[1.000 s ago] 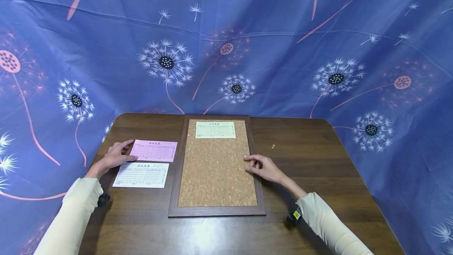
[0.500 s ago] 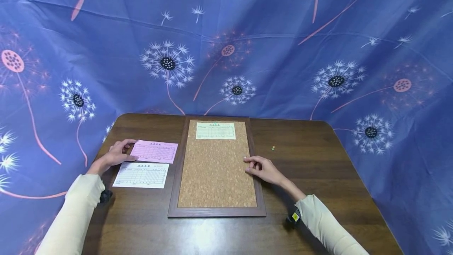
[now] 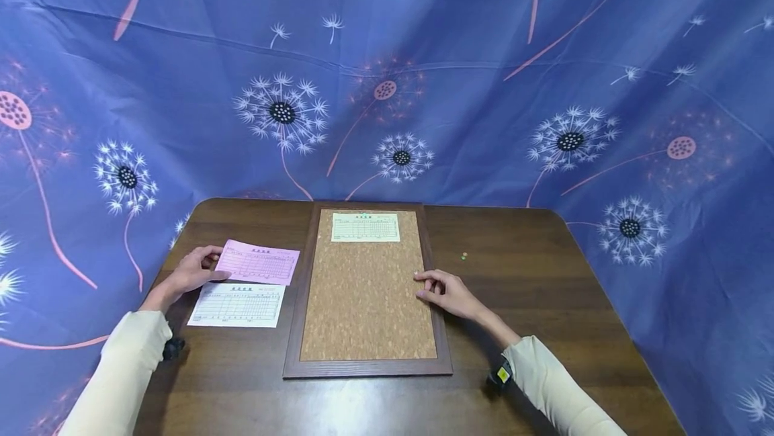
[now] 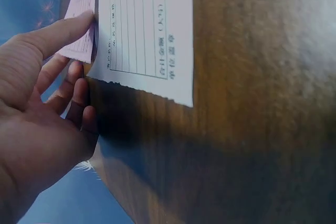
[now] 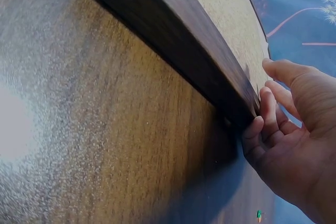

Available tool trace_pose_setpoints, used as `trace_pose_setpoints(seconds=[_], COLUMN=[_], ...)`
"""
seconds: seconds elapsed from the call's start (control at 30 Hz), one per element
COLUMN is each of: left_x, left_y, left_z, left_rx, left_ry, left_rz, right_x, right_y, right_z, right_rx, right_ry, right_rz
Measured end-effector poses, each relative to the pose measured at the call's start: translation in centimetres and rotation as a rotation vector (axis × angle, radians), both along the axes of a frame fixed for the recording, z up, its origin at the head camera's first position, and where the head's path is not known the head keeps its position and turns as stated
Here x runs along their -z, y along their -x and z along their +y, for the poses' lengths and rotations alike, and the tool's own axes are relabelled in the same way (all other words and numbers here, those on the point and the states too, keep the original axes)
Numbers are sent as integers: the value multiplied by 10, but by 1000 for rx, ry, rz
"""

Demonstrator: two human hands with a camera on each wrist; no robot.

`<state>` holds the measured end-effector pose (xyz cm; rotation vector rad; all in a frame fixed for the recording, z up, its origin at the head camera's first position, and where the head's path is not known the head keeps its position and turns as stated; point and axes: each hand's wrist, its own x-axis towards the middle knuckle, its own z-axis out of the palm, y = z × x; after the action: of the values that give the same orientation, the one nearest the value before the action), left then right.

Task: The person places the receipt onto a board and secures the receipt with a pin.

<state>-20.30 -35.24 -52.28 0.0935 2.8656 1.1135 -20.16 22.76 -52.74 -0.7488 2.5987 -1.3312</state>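
The left hand [image 3: 190,273], fingers relaxed, touches the pink slip [image 3: 259,263], long axis across the table [image 3: 514,275]. The right hand [image 3: 447,291], loosely curled, rests on the cork board's [image 3: 365,288] right frame.

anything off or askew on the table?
Mostly tidy. The pink slip lies slightly askew, and its lower edge overlaps the white slip. A tiny green-and-orange bit, perhaps pins, sits loose right of the cork board. No damage visible.
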Motion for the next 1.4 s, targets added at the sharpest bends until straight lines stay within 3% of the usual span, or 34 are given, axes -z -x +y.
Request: trace_pose_setpoints(seconds=[0.17,0.4,0.57,0.67,0.8,1.03,1.2,1.4], left_x=[-3,0,4,2,-2,-5,-7,-10], left_y=[-3,-7,-10,-12,-9,-8,-9,-8], left_z=[0,-2,-8,-8,-8,-8,-7,-4], left_rx=[-29,-32,-18,-25,-40,-41,-24,-61], left_ry=[-87,-161,-196,-186,-156,-226,-265,-306], left_rz=[0,68,113,103,36,-26,-14,-17], right_x=[1,1,-6,-4,3,2,3,3], right_y=[0,-1,-3,-2,1,1,1,1], right_z=[2,2,-3,-3,1,2,2,2], right_rx=[-11,-31,-14,-5,8,25,22,17], right_ry=[14,38,24,19,17,10,26,35], right_rz=[13,57,-5,-25,-24,-38,-24,-13])
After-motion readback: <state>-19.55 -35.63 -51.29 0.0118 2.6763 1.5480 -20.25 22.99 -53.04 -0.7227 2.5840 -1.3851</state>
